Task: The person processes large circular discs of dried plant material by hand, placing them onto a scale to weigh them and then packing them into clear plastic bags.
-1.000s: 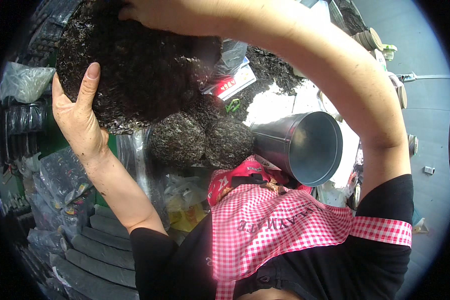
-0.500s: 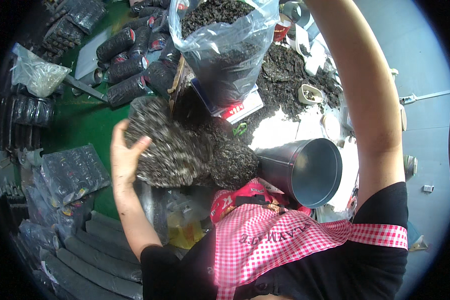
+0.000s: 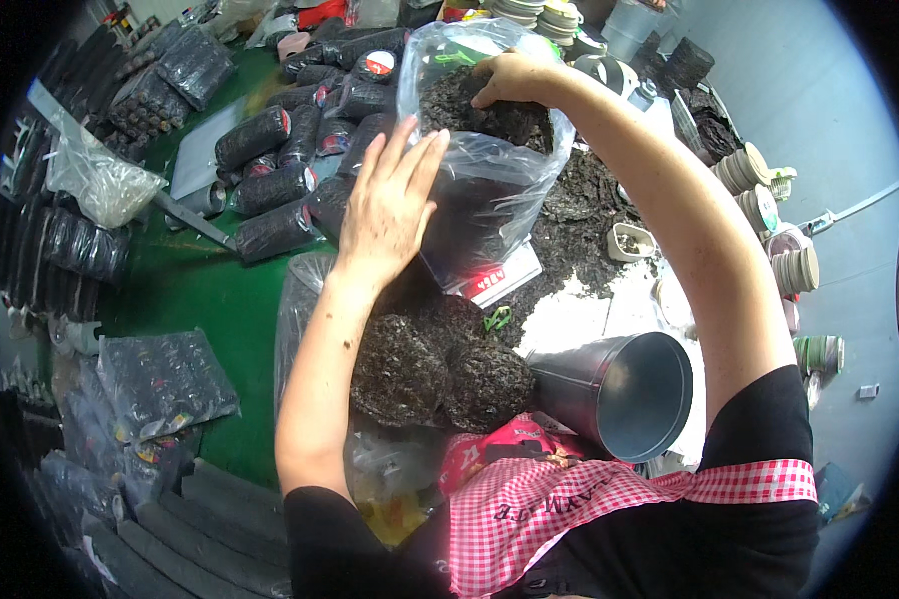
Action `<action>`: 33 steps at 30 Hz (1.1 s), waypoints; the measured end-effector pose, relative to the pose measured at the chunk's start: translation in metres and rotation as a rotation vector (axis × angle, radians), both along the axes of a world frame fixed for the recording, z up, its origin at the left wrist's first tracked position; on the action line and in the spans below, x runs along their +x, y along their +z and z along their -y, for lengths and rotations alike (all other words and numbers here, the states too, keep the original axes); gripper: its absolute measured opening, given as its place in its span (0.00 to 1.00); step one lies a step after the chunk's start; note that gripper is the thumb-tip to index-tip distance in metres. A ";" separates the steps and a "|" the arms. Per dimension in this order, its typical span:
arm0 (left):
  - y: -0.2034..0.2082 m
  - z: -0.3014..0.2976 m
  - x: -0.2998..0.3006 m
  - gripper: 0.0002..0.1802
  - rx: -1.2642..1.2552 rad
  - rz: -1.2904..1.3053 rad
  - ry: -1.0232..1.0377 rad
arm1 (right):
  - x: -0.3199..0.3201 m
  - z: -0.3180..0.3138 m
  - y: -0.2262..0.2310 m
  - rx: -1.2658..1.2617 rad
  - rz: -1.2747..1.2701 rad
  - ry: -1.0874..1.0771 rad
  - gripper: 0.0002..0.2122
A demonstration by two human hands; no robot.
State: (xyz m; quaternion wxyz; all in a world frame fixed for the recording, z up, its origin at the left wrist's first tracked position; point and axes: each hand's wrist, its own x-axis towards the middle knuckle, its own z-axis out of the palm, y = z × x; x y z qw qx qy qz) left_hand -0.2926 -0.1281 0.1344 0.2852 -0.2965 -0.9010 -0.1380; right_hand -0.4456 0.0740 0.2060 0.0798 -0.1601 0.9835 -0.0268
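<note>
A clear plastic bag [image 3: 489, 200] full of dark, flaky dried seaweed [image 3: 504, 120] stands upright on a white scale [image 3: 499, 280] with a lit red display. At the bag's mouth, my right hand [image 3: 517, 80] curls its fingers over the seaweed; its fingertips are partly hidden. My left hand [image 3: 390, 200] is open, fingers stretched up against or just in front of the bag's left side; contact is unclear. Below it, nearer to me, lie round dark seaweed cakes [image 3: 400, 369]. A metal cylinder [image 3: 644, 394] lies on its side to their right.
Loose seaweed [image 3: 569, 245] covers the table right of the scale, around a small white tub [image 3: 630, 243]. A green tie [image 3: 497, 318] lies by the cakes. Packed dark rolls [image 3: 275, 190] are piled on the green floor [image 3: 160, 290] at left.
My left hand has risen from beside a blurred seaweed cake to the bag's side. My right hand, earlier out of view, now shows at the bag's mouth. The view has shifted, showing more beyond the bag.
</note>
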 end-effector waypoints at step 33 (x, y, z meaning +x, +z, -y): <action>0.037 -0.001 -0.008 0.08 0.409 -0.308 -0.168 | 0.102 -0.032 0.025 -0.348 0.398 0.399 0.31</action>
